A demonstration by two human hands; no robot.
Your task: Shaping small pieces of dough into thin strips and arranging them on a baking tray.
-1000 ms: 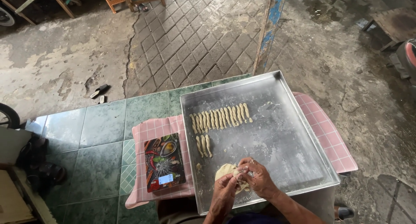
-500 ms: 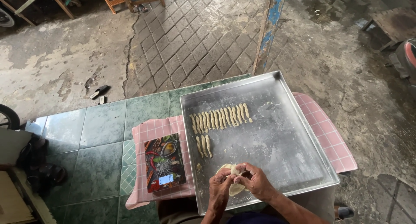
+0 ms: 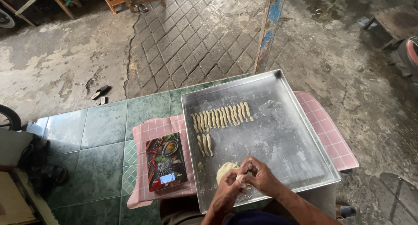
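A large metal tray (image 3: 283, 133) lies on a pink checked cloth (image 3: 152, 131). On it are a row of several pale twisted dough sticks (image 3: 222, 116) and three more dough sticks (image 3: 205, 144) below. A pale dough lump (image 3: 225, 170) rests near the tray's front edge. My left hand (image 3: 228, 192) and my right hand (image 3: 261, 177) meet just right of the lump, both pinching a small piece of dough (image 3: 240, 179) between the fingers.
A flat kitchen scale (image 3: 165, 162) with a printed top sits on the cloth left of the tray. The green tiled counter (image 3: 87, 138) extends left. Beyond it lie a concrete floor, a blue post (image 3: 270, 24) and a sandal (image 3: 100, 92).
My hands have shifted slightly and worked the small dough piece between the fingers, staying at the tray's front edge. The dough sticks and scale have not moved.
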